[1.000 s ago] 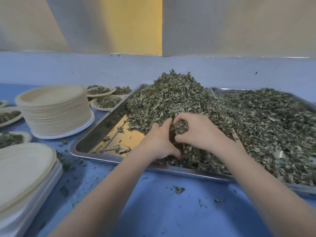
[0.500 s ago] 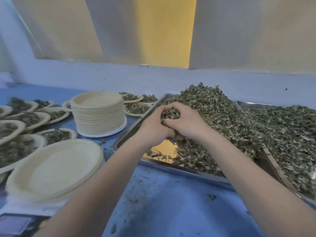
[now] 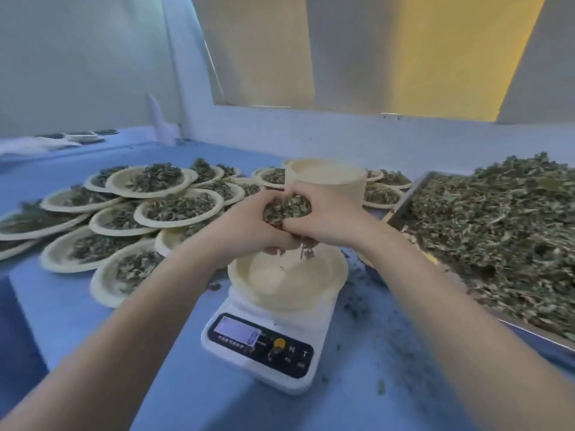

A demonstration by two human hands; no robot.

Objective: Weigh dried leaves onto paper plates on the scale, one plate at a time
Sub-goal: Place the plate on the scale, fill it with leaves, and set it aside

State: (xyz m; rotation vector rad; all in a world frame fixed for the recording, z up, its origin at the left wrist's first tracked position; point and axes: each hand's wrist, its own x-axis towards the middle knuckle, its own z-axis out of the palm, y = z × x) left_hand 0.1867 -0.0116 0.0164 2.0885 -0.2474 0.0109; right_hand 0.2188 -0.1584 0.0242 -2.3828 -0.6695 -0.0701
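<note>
A blue table (image 3: 193, 377) ran under everything, dusted with green crumbs (image 3: 357, 303) toward four o'clock. Behind it stood a pale wall (image 3: 77, 57), and at twelve o'clock a yellow panel (image 3: 420, 51) between grey ones. At ten o'clock lay a crumpled white sheet (image 3: 34, 144) (blurred).

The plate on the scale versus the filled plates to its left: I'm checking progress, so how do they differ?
The plate on the scale holds only a few scraps; the filled plates carry leaf heaps. It sits alone on the scale; they overlap on the table. Both are the same pale round kind.
</note>
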